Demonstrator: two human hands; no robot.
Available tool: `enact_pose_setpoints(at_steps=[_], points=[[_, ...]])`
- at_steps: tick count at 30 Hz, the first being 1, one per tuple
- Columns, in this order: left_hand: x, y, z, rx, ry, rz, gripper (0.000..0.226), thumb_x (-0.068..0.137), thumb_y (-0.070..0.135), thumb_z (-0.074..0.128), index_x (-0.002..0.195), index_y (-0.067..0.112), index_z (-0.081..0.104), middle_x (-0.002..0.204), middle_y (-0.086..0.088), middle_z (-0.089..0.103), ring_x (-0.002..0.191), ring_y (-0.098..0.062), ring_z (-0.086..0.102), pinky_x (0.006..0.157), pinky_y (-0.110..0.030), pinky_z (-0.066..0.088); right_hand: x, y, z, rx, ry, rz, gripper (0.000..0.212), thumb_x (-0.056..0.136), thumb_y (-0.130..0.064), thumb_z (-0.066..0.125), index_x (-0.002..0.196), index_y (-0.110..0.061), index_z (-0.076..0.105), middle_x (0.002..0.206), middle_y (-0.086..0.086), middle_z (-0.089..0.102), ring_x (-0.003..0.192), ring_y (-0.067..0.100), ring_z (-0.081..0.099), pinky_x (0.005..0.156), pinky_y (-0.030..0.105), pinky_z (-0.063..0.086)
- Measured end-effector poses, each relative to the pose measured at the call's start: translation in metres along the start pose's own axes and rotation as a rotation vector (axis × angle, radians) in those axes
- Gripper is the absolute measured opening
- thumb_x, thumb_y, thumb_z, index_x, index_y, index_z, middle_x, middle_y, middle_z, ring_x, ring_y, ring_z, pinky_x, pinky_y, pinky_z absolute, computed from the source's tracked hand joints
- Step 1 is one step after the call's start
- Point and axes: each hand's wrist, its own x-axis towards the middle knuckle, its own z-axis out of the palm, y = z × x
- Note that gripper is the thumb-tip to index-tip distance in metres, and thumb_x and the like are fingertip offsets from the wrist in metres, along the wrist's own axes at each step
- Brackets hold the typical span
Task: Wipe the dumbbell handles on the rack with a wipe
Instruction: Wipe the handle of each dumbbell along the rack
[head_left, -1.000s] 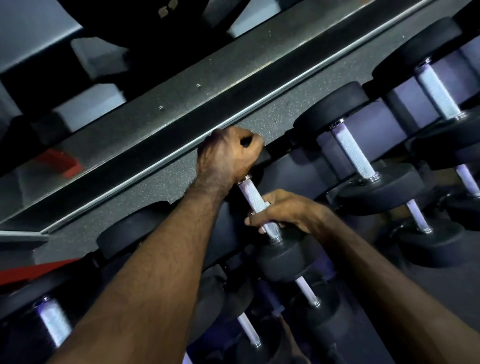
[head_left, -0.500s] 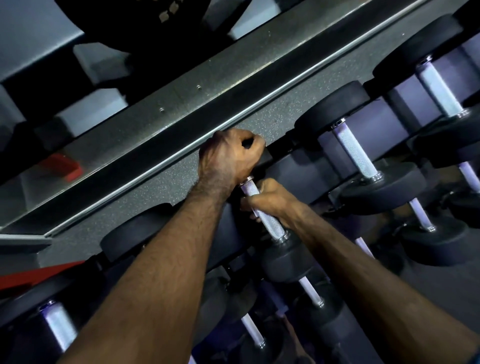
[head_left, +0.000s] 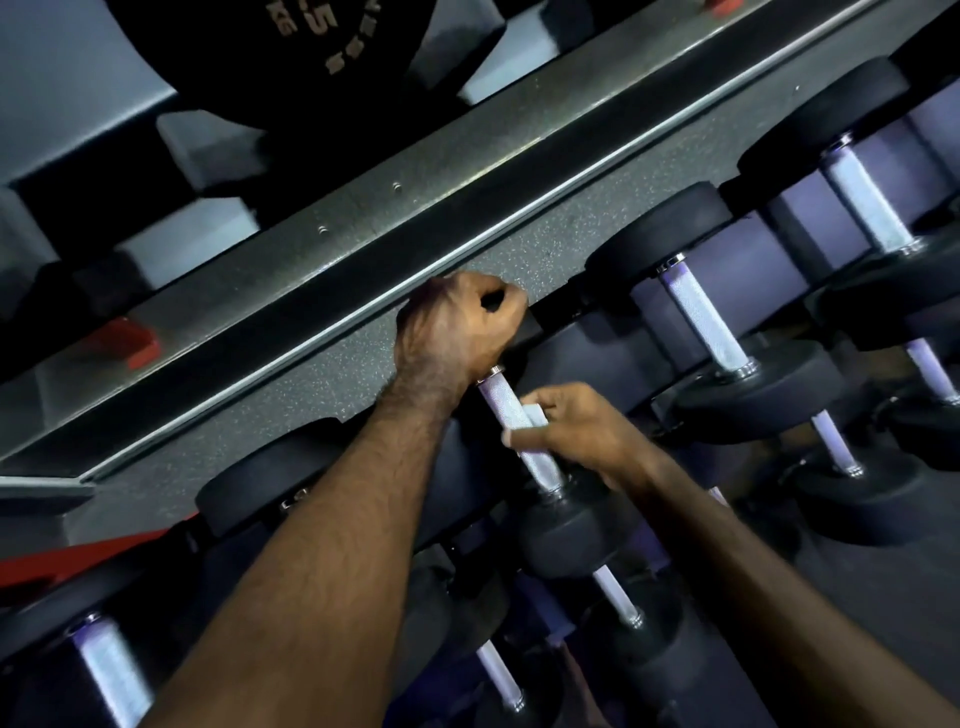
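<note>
A dumbbell with a knurled silver handle (head_left: 506, 410) lies on the rack's top tier at the middle of the view. My left hand (head_left: 457, 327) grips the dumbbell's far black head, fingers curled over it. My right hand (head_left: 576, 431) is wrapped round the middle of the handle and holds a small white wipe (head_left: 535, 415) against it. The near head (head_left: 566, 530) of this dumbbell sits below my right hand.
More black dumbbells with silver handles (head_left: 701, 317) (head_left: 867, 202) line the rack to the right, and one (head_left: 111, 670) at lower left. Lower tiers hold others (head_left: 618, 597). A grey speckled floor strip (head_left: 311, 384), a mirror frame and a weight plate (head_left: 311, 47) lie beyond.
My right hand with the wipe slid up the handle toward the far head, then back down to the middle. My left hand has stayed on the far head.
</note>
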Motion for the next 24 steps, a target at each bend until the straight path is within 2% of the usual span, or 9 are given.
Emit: enact_pose_setpoints(at_steps=[2,4,6,9,14,16,19,22,24], points=[[-0.001,0.001,0.000,0.013,-0.005,-0.003,0.034,0.093,0.053,0.056,0.087,0.027,0.078,0.066,0.001,0.061,0.063,-0.020,0.059,0.063,-0.029,0.040,-0.006,0.011,-0.005,0.024,-0.034,0.003,0.028,0.068,-0.023,0.089,0.093,-0.016,0.079,0.079,0.004,0.078,0.068,0.010,0.066,0.069,0.031,0.053],[0.000,0.002,-0.002,0.017,-0.026,-0.015,0.035,0.093,0.055,0.056,0.090,0.028,0.079,0.067,0.007,0.066,0.066,-0.020,0.065,0.063,-0.029,0.046,0.002,0.006,-0.010,0.030,0.018,-0.038,0.020,0.076,-0.005,0.085,0.094,-0.013,0.080,0.076,0.000,0.077,0.062,0.006,0.064,0.066,0.028,0.053],[-0.001,0.004,-0.002,0.020,-0.036,-0.032,0.036,0.093,0.056,0.055,0.094,0.030,0.080,0.075,0.006,0.073,0.071,-0.020,0.069,0.067,-0.031,0.054,0.008,-0.008,-0.018,0.019,0.082,-0.113,0.019,0.080,0.002,0.078,0.092,-0.013,0.081,0.075,0.004,0.077,0.062,0.008,0.065,0.065,0.029,0.054],[-0.001,0.007,-0.002,0.027,-0.050,-0.054,0.033,0.094,0.056,0.057,0.099,0.033,0.080,0.085,0.005,0.077,0.078,-0.022,0.071,0.072,-0.032,0.057,0.006,-0.017,-0.037,0.115,0.050,-0.132,0.020,0.085,0.005,0.069,0.092,-0.010,0.080,0.082,0.017,0.077,0.069,0.017,0.068,0.067,0.034,0.057],[0.004,0.020,-0.005,0.117,-0.141,-0.094,0.033,0.093,0.055,0.057,0.102,0.033,0.079,0.089,0.000,0.077,0.085,-0.027,0.073,0.077,-0.036,0.060,-0.015,-0.014,-0.106,0.171,0.058,-0.159,0.022,0.092,0.007,0.064,0.098,-0.008,0.078,0.082,0.012,0.072,0.074,0.020,0.067,0.073,0.042,0.061],[0.009,0.038,-0.002,0.191,-0.153,-0.028,0.030,0.094,0.045,0.061,0.116,0.038,0.079,0.111,0.000,0.080,0.101,-0.029,0.074,0.087,-0.039,0.061,-0.016,-0.012,-0.143,0.172,0.122,-0.174,0.020,0.093,0.007,0.066,0.103,-0.009,0.075,0.086,0.013,0.071,0.068,0.014,0.068,0.062,0.035,0.062],[0.029,0.081,0.009,0.082,-0.118,0.074,0.044,0.091,0.042,0.059,0.133,0.040,0.073,0.129,0.003,0.077,0.115,-0.023,0.073,0.100,-0.038,0.058,-0.010,-0.010,-0.191,0.168,0.236,-0.178,0.018,0.093,0.005,0.070,0.106,-0.007,0.072,0.084,0.011,0.070,0.054,0.007,0.065,0.042,0.022,0.049],[0.060,0.136,0.031,-0.079,-0.082,0.107,0.053,0.087,0.051,0.052,0.135,0.037,0.072,0.132,0.005,0.075,0.119,-0.016,0.071,0.106,-0.036,0.055,0.007,0.002,-0.226,0.160,0.223,-0.150,0.020,0.091,0.009,0.069,0.106,-0.005,0.070,0.079,0.008,0.068,0.059,0.009,0.066,0.046,0.023,0.053],[0.077,0.165,0.047,-0.086,-0.106,0.113,0.051,0.087,0.054,0.052,0.131,0.038,0.074,0.130,0.007,0.076,0.119,-0.017,0.071,0.105,-0.036,0.055,0.023,0.012,-0.237,0.098,0.200,-0.134,0.021,0.089,0.005,0.073,0.101,-0.011,0.071,0.081,0.007,0.070,0.069,0.016,0.067,0.056,0.031,0.058]])
